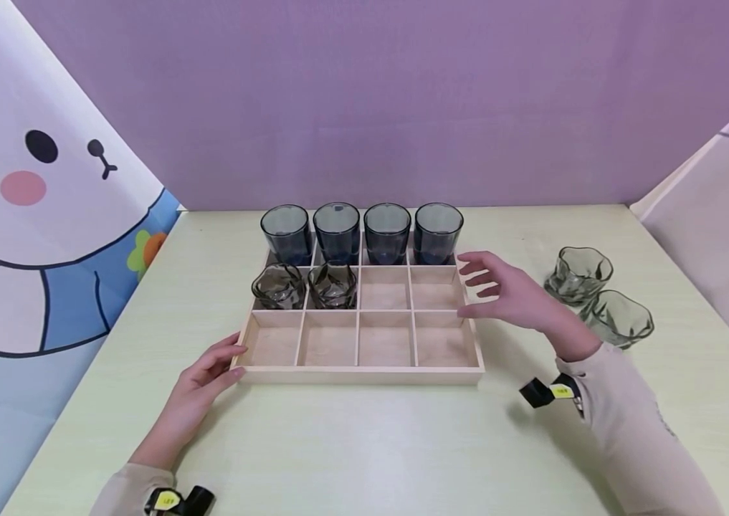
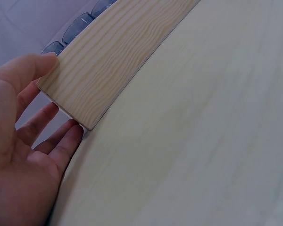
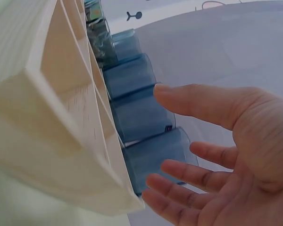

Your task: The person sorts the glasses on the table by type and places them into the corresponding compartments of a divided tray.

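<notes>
A pale wooden tray with compartments lies on the table. Four smooth blue-grey glasses stand along its back row, including the rightmost glass. Two wavy smoky glasses occupy the left and second compartments of the middle row. My left hand rests at the tray's front left corner; in the left wrist view its thumb is on the front face and its other fingers are along the side. By the tray's right edge, my right hand is spread with nothing in it, thumb and fingers apart.
Two wavy greenish glasses, a rear one and a front one, stand close together on the table right of my right hand. A purple backdrop rises behind the tray. A cartoon-printed sheet borders the left side.
</notes>
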Demonstrator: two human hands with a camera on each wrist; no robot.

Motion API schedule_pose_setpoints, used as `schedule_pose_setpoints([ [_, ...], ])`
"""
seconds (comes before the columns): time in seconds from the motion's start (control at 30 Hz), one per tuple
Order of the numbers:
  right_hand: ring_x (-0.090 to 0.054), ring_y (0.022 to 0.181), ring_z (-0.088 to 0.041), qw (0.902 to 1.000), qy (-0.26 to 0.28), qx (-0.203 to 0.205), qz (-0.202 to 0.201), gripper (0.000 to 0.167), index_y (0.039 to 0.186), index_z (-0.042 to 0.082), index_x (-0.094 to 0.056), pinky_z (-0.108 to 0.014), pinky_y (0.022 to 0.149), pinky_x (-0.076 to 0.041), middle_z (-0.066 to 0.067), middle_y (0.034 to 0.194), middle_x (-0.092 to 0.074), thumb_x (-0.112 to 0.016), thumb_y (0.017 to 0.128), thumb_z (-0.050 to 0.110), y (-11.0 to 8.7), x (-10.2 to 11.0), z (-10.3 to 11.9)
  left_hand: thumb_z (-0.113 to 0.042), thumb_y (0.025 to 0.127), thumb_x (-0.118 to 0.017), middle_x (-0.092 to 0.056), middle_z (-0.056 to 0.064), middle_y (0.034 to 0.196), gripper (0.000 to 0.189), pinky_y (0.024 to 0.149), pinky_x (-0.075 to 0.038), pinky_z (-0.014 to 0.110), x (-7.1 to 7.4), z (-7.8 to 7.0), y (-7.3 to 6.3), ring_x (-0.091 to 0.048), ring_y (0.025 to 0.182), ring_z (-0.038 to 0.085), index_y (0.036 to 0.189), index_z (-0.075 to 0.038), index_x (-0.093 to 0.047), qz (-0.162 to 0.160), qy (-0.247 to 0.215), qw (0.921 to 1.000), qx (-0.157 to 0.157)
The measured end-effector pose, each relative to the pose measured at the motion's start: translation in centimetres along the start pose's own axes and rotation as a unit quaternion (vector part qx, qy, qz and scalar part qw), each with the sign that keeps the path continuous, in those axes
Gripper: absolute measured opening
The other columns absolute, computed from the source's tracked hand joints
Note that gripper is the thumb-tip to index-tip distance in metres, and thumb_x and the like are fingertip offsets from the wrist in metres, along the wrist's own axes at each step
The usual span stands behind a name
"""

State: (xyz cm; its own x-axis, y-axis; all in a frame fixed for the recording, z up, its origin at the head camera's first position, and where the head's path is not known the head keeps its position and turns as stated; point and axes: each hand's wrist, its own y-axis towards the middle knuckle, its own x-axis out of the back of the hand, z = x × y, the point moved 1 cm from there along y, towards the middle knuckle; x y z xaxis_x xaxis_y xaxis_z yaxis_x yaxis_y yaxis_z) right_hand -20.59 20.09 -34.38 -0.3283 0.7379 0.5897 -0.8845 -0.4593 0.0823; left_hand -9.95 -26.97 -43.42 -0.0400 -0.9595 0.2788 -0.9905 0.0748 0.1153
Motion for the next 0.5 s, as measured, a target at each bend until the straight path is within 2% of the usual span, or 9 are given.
schedule_pose_setpoints([
  [0.37, -0.053, 0.12, -0.043, 0.9998, -0.012, 0.005, -0.016, 0.08, 0.147, -0.003, -0.035, -0.053, 0.096, -0.046, -0.028, 0.134, -0.05, -0.081, 0.082, 0.004, -1.8, 1.4, -1.1, -0.005, 0.099, -0.06, -0.044, 0.0, 0.146, 0.033, 0.089, -0.048, 0.014, -0.1, -0.1, -0.1, -0.049, 0.118, -0.009, 0.129, 0.008, -0.056, -0.003, 0.007, 1.0, 0.006],
  [0.4, -0.053, 0.12, -0.044, 0.9997, -0.014, 0.006, -0.018, 0.08, 0.147, -0.003, -0.034, -0.051, 0.096, -0.047, -0.027, 0.134, -0.05, -0.081, 0.082, 0.004, -2.0, 1.6, -1.2, -0.005, 0.099, -0.06, -0.044, 0.003, 0.147, 0.033, 0.089, -0.047, 0.014, -0.1, -0.1, -0.1, -0.049, 0.119, -0.009, 0.129, 0.008, -0.056, -0.003, 0.007, 0.9999, 0.007],
  [0.5, -0.055, 0.117, -0.037, 0.9991, -0.022, 0.006, -0.036, 0.079, 0.147, -0.001, -0.036, -0.035, 0.094, -0.05, -0.024, 0.135, -0.051, -0.081, 0.082, 0.005, -2.7, 2.0, -1.7, -0.005, 0.099, -0.06, -0.043, 0.007, 0.148, 0.033, 0.09, -0.047, 0.014, -0.1, -0.2, 0.0, -0.048, 0.119, -0.009, 0.129, 0.008, -0.056, -0.002, 0.009, 0.9999, 0.006],
])
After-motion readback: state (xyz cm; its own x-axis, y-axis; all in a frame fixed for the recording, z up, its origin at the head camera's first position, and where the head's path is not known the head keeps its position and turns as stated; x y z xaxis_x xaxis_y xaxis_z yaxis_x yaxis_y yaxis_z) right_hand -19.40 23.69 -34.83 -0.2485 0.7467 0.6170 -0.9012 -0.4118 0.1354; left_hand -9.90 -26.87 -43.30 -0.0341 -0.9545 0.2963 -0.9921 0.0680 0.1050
